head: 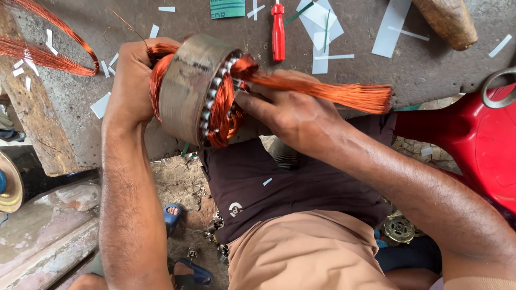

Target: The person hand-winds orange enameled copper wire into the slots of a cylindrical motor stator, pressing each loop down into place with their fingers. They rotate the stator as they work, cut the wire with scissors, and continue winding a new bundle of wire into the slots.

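— Where's the motor stator [191, 86]?
— Upper middle of the frame, on its side at the workbench [80, 107] edge; its bore axis runs left to right, open face toward lower right.
— And the hands?
— Left hand [131, 80] clamps its far end. Right hand [293, 110] fingers close on the copper wire bundle [322, 91], which stretches rightward.

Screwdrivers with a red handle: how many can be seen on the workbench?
1. The red screwdriver lies on the grey workbench at the top centre, among white paper strips, beyond the metal motor core. Others may be hidden outside the view.
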